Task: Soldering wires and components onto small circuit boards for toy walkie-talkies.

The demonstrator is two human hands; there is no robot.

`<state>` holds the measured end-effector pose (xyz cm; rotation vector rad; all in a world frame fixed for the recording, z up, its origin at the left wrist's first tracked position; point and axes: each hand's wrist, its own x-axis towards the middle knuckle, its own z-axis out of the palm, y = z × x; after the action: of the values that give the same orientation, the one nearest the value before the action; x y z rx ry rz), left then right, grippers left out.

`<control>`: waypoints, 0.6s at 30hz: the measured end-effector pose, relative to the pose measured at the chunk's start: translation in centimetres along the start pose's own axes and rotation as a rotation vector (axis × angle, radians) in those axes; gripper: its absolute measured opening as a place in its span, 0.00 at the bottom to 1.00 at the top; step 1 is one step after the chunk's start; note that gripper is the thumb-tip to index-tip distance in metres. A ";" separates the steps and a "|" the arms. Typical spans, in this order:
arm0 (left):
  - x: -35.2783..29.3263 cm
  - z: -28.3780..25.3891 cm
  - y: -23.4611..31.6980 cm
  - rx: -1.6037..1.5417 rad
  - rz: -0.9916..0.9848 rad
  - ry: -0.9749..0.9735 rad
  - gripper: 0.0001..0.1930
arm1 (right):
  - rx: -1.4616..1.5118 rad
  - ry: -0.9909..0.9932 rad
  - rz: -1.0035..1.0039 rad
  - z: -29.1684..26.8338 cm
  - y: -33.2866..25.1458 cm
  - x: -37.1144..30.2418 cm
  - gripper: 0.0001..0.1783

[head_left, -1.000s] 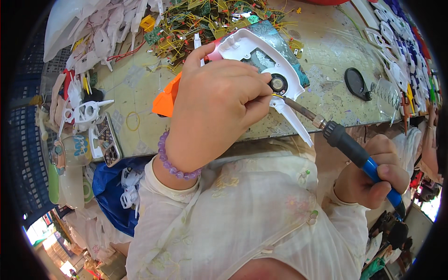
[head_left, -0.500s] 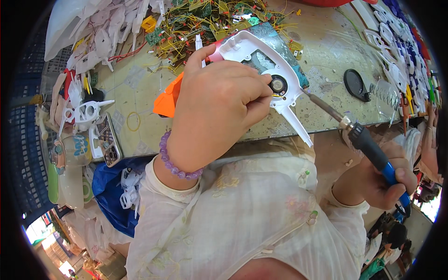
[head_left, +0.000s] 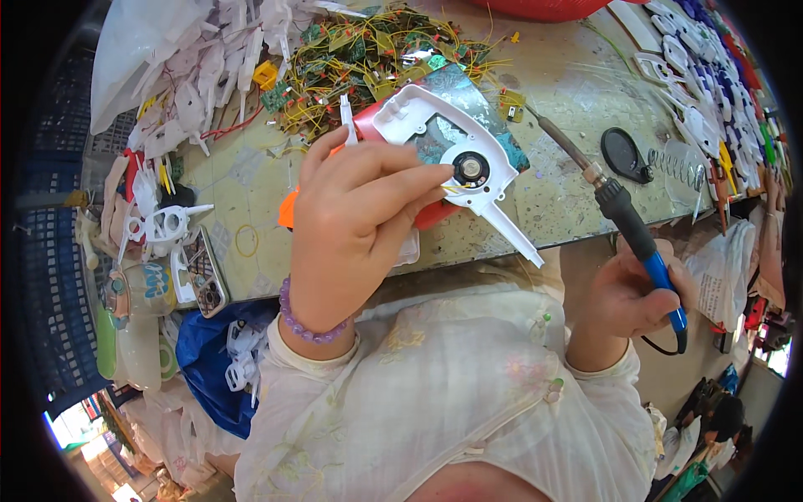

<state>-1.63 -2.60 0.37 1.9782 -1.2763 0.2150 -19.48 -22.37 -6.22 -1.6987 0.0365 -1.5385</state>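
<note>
A white plastic shell half (head_left: pixel 500 177) with a long narrow stem lies near the table's front edge. Seated in its round part is a small black speaker (head_left: pixel 471 169) with a metal centre. My left hand (head_left: pixel 355 201), wearing a purple bead bracelet, reaches over the shell's left side. Its thumb and fingers are pinched at the speaker's rim, where a bit of yellow wire shows; what they grip is mostly hidden. My right hand (head_left: pixel 631 293) is closed round a blue-handled soldering iron (head_left: pixel 629 219). The iron's tip points up and left, in the air apart from the shell.
Green circuit boards (head_left: pixel 360 63) with yellow wires are heaped behind the shell. White plastic parts (head_left: pixel 213 63) pile up at left; more shells (head_left: pixel 690 105) line the right edge. A black oval ring (head_left: pixel 624 155) stands beside a coiled metal spring (head_left: pixel 676 167). A phone (head_left: pixel 201 272) lies at left.
The soldering iron's tip has moved away from the shell, up and slightly left, as my right hand rose and shifted left. My left fingers stay beside the speaker, less curled. The view shifted slightly.
</note>
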 end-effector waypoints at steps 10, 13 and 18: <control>-0.6 1.3 0.9 -0.102 -0.090 0.059 0.05 | -0.002 0.072 0.069 1.0 -0.3 0.1 0.19; -0.2 2.0 1.4 -0.067 -0.096 0.053 0.05 | -0.015 0.081 0.060 0.9 -0.4 0.2 0.19; 0.4 2.8 1.8 0.055 -0.072 0.052 0.02 | 0.081 -0.053 0.049 -0.4 -0.2 0.2 0.18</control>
<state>-3.59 -5.18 -0.52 2.0479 -1.1758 0.2668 -19.85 -22.49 -5.98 -1.6620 -0.0114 -1.4394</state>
